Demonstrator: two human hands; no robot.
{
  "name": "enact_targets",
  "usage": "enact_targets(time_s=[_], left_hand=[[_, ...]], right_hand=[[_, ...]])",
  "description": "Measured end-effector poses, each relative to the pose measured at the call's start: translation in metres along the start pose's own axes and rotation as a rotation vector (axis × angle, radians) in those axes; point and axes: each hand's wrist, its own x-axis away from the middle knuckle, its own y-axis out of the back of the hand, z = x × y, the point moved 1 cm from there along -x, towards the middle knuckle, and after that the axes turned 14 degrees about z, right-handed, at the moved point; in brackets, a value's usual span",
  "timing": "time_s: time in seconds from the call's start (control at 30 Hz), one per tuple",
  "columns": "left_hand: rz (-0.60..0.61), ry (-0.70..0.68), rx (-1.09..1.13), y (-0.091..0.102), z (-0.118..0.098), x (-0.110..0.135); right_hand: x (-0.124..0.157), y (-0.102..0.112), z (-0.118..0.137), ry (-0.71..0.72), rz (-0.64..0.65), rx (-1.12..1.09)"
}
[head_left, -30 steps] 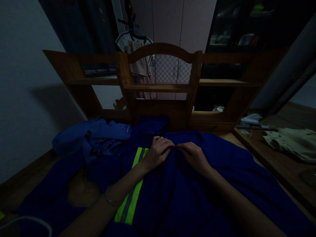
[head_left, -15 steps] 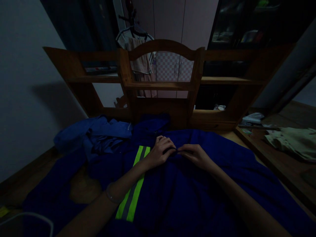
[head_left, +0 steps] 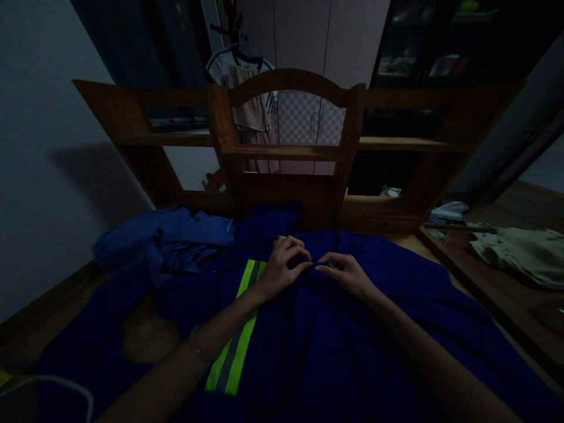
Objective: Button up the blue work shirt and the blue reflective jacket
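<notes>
A dark blue work garment [head_left: 335, 341] with a yellow-green and grey reflective strip [head_left: 235, 335] lies spread out below me. My left hand [head_left: 284, 262], with a bracelet on its forearm, pinches a bit of the blue cloth between thumb and fingers. Close to its fingertips, my right hand [head_left: 346, 273] is closed in a pinch on the same garment. A small pale detail shows between the right thumb and fingers, too dim to name. Exactly how the cloth is folded at the fingertips is hard to see.
A lighter blue crumpled garment [head_left: 170, 235] lies at the left. Behind stands a wooden headboard shelf [head_left: 286, 151]. At the right, pale folded cloth [head_left: 522, 255] rests on a brown surface. A white cord [head_left: 61, 380] curves at the lower left.
The fingers of both hands have shifted slightly; the right hand's pinch is rounder and a small pale detail now shows in it. The garment lies almost as before.
</notes>
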Motion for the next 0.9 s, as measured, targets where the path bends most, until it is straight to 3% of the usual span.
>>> enact_targets(time_s=[0.17, 0.37, 0.47, 0.9], left_hand=[[0.155, 0.053, 0.333, -0.0023, 0.0, 0.0012], [0.181, 0.24, 0.531, -0.0016, 0.004, 0.0009], [0.172, 0.241, 0.513, -0.0027, 0.0042, 0.0001], [0.076, 0.012, 0.231, -0.004, -0.004, 0.0015]], right_hand=[[0.0008, 0.0008, 0.0006, -0.013, -0.033, 0.018], [0.0015, 0.0014, -0.0014, 0.019, -0.186, 0.075], [0.001, 0.0009, -0.0013, 0.039, -0.193, 0.109], [0.0013, -0.0038, 0.0021, 0.049, -0.222, 0.143]])
